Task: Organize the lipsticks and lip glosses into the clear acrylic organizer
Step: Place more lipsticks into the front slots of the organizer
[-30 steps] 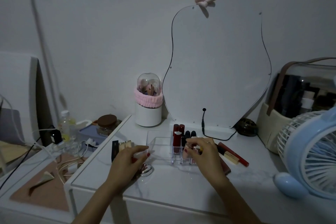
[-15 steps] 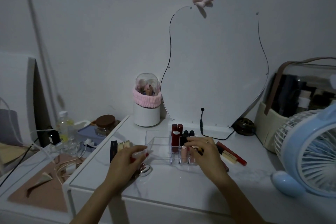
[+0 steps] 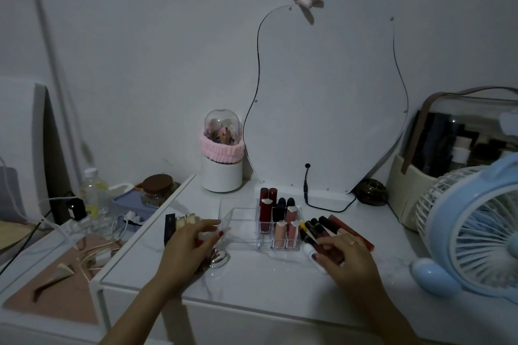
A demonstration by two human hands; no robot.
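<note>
Organizer [image 3: 238, 221]: clear acrylic, being steadied at its L front corner on the white tabletop [image 3: 266, 280]; L half of the cells showing empty, R cells being filled.
Left hand [image 3: 193, 244]: fingers being curled lightly onto the organizer's near-L edge, w/ thumb tip at the wall; grip looks light, more a brace than a clamp.
Right hand [image 3: 344, 255]: a dark red tube [image 3: 326, 252] is being pinched btwn thumb and fingers, just R of the organizer.
Stored already: two dark red lipsticks [image 3: 267, 204] standing upright at the back, black-capped ones [image 3: 284, 206] beside them, pale pink glosses [image 3: 286, 232] in the front row.
Loose pile [image 3: 333, 225]: several dark and red tubes being left lying flat, touching the organizer's R side.
Left cluster [image 3: 182, 221]: a black box and cream-coloured sticks standing behind the L hand; type can't be told.
Handling (judged): tubes prob. light, stiff, smooth-sided, so slippery; best being taken mid-barrel, cap end up. Acrylic walls thin and rigid, likely to slide on the glossy top if not being held.
Next (judged): the pinched tube is to be stood in a free cell.
</note>
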